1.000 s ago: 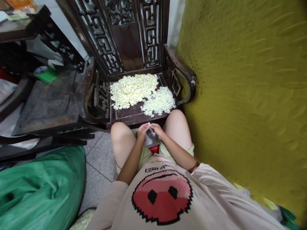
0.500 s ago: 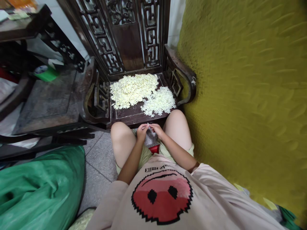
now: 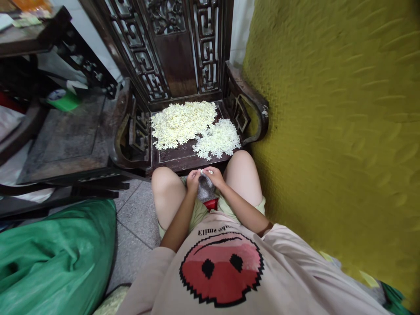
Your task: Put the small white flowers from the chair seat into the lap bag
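My left hand (image 3: pixel 193 180) and my right hand (image 3: pixel 215 176) meet between my knees, at the front edge of a dark wooden chair. Both are closed, with the fingertips pinching a small white flower piece (image 3: pixel 201 171) between them. Another pale bit (image 3: pixel 210 172) shows at my right fingers; its exact shape is too small to tell. On the chair seat (image 3: pixel 175 154), just beyond my hands, lie a large heap of cream flower pieces (image 3: pixel 183 124) and a smaller heap of whiter flower pieces (image 3: pixel 219 138).
Carved armrests (image 3: pixel 254 111) flank the seat. A yellow textured mat (image 3: pixel 328 131) stands along the right side. At left are another dark wooden seat (image 3: pixel 65 131) with a green tape roll (image 3: pixel 64 100) and a large green bag (image 3: pixel 59 258). Grey tiles (image 3: pixel 138 227) cover the floor.
The pinched white piece and my fingertips have shifted slightly left. My right fingers have changed their hold, and a pale bit now shows at them. Both heaps look the same.
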The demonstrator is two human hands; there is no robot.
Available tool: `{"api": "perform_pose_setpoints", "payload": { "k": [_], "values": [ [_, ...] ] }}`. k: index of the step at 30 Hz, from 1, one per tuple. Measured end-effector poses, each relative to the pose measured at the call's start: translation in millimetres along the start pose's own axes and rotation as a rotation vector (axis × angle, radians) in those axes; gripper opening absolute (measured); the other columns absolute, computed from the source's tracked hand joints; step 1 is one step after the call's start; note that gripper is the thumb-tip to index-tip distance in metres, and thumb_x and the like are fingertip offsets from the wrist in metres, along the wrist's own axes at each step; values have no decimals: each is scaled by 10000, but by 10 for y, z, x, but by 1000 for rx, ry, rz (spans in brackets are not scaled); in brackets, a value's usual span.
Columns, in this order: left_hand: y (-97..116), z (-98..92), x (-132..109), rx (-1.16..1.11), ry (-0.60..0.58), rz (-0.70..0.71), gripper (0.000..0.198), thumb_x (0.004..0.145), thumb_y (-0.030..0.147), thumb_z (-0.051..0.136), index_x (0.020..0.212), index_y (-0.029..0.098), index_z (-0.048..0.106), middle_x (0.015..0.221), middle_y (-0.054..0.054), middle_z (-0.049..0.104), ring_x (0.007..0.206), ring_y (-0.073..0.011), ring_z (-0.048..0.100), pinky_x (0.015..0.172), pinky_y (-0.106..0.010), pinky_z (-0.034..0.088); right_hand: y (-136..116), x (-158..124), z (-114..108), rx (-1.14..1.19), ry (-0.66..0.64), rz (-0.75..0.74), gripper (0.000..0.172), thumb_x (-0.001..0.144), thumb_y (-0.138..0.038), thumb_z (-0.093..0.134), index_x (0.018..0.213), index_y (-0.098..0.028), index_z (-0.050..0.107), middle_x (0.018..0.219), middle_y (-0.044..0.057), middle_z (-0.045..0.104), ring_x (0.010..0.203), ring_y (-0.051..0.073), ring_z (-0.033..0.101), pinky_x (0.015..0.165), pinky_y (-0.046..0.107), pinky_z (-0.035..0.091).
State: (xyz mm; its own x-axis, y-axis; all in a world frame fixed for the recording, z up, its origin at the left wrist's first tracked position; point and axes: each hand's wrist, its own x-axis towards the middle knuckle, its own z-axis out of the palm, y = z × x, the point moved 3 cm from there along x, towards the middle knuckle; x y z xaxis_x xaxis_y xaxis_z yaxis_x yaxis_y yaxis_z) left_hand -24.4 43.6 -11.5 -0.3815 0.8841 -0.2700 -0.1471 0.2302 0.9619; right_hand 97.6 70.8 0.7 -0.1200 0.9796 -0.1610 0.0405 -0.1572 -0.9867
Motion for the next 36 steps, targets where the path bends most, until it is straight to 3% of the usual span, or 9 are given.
{"api": "perform_pose_setpoints", "payload": {
  "k": [5,11,21,28,36],
  "values": [
    [40,18,-17,-31,-37,-55,324,681,402,609,883,150,623,855,-59,636,720,-136,566,697,-270,426,27,11,-8,-33,47,25,163,663,-323,557,689,-171,610,765,35,642,786,177,574,813,309,412],
    [50,41,-26,-50,-100,-15,250,602,362,661,723,153,599,659,-11,598,644,-123,538,687,-263,417,-8,-2,-15,-28,26,2,139,648,-307,543,666,-177,588,734,25,619,761,173,561,802,303,408],
    [-2,64,-8,5,-91,-50,256,654,391,613,724,152,554,627,2,551,582,-105,486,590,-235,378,66,28,35,-16,-8,62,200,659,-378,551,640,-179,567,692,7,599,734,162,546,766,287,404],
    [9,38,-11,14,-63,-36,155,686,309,575,712,175,503,647,13,537,593,-105,494,597,-226,394,69,23,53,-2,-68,57,209,614,-375,624,669,-173,608,718,8,622,744,156,558,778,287,401],
    [143,69,-143,315,-35,200,132,747,317,526,733,190,555,695,-9,574,674,-135,514,685,-253,402,22,-38,-23,-214,97,-15,172,670,-355,570,654,-187,603,709,25,635,704,168,558,726,287,405]
  ]
}}
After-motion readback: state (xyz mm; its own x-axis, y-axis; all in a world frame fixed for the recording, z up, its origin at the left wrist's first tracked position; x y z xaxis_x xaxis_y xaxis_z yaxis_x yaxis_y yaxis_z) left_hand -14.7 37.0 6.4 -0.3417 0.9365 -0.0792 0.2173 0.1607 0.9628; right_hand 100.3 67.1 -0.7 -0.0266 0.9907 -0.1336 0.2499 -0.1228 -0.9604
